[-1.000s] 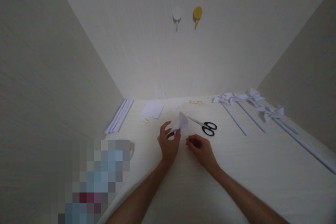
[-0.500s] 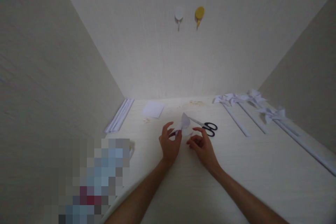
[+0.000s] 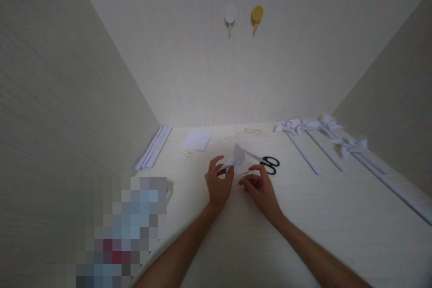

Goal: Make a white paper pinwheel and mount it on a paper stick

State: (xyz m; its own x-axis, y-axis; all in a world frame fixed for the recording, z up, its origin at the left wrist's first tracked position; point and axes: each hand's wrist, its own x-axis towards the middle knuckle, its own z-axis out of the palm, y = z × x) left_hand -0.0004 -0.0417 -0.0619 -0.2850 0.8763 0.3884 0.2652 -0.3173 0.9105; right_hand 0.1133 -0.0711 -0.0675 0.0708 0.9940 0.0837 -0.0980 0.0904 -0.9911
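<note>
My left hand (image 3: 219,185) is closed on a white folded paper pinwheel head (image 3: 239,156), pinched between thumb and fingers above the table. Just to its right, my right hand (image 3: 258,184) has its thumb and fingertips pressed together near the paper's lower edge. Whatever sits in that pinch is too small to make out. Black-handled scissors (image 3: 270,162) lie behind the right hand, blades pointing left toward the paper.
Several finished paper pinwheels on sticks (image 3: 353,147) lie at the right. Rolled white paper sticks (image 3: 153,147) rest at the left, near a square paper stack (image 3: 196,140). Small tan bits (image 3: 253,132) are scattered at the back. Walls enclose the table; a yellow hook (image 3: 257,14) hangs behind.
My right hand's fingertips have shifted very slightly left. The left hand keeps its hold on the paper pinwheel head, nearly still.
</note>
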